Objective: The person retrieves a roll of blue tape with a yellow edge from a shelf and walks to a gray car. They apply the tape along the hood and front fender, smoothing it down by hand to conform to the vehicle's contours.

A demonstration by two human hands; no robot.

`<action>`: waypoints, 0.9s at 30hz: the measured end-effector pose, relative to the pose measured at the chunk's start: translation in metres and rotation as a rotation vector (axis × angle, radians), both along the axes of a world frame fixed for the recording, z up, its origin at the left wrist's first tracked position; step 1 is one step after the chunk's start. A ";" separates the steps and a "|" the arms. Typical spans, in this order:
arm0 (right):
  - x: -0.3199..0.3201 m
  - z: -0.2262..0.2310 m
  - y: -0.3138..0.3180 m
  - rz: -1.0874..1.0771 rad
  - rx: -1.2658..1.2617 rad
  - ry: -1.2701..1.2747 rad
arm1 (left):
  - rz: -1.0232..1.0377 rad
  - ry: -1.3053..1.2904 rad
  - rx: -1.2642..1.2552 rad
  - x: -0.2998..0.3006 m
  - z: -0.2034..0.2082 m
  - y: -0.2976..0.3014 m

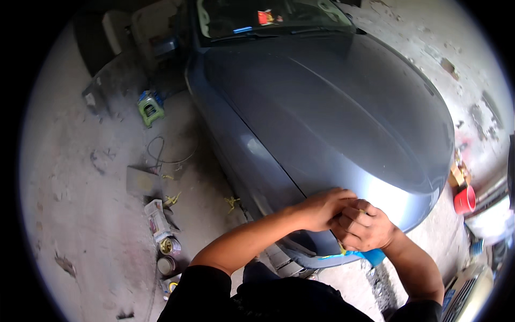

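My left hand (324, 209) and my right hand (366, 227) meet over the front corner of a dark grey-blue car, in front of its hood (300, 107). The fingers of both are curled and pressed together. Whatever they pinch is hidden between them. Just below my right hand, a bright blue piece (374, 256) and a strip of yellow tape (342, 249) show at the car's front edge. The headlight area and part of the bumper (322, 262) lie under my wrists.
On the floor at left stand a green jug (151, 110), newspaper (158, 220), open cans (167, 265) and crumpled yellow tape (232, 203). A thin cable (177, 161) loops near the car. A red bucket (464, 200) stands by the right wall, with a loose car part (468, 294) lower right.
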State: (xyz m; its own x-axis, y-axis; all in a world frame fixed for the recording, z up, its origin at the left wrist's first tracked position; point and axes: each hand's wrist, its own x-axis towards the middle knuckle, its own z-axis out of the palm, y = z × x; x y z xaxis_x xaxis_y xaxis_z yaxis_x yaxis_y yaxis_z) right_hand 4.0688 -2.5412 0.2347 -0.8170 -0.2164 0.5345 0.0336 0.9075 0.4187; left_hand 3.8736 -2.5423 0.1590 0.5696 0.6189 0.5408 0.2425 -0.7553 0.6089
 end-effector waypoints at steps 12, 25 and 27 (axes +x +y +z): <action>0.011 -0.041 -0.058 -0.901 -0.054 0.391 | -0.105 0.045 0.115 0.021 -0.003 0.039; -0.049 -0.167 -0.163 -1.229 -0.537 0.875 | 0.118 -0.015 0.608 -0.025 -0.009 0.016; -0.052 -0.169 -0.161 -1.225 -0.588 0.866 | 0.184 -0.013 0.650 -0.029 -0.008 0.014</action>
